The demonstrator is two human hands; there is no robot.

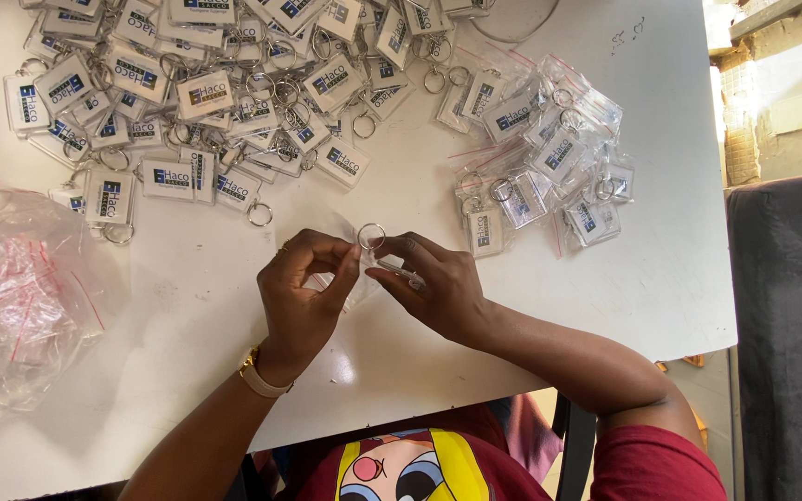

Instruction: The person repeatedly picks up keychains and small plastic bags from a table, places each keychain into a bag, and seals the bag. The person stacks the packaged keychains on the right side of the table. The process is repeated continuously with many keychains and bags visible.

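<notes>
Both hands meet over the tabletop (661,278): the left hand (303,288) pinches with thumb and forefinger, the right hand (438,283) curls beside it, fingertips nearly touching, forearms angled inward.

Key ring (370,236) at 12 o'clock from hands: shiny metal. Key tags (204,94): clear glossy plastic. Small bags (549,148): thin see-through plastic, crinkly. Table (661,269): smooth, matt white.

white table (661,278) | dark grey upholstered seat (786,325) at right | sunlit rough wall (791,102)
</notes>
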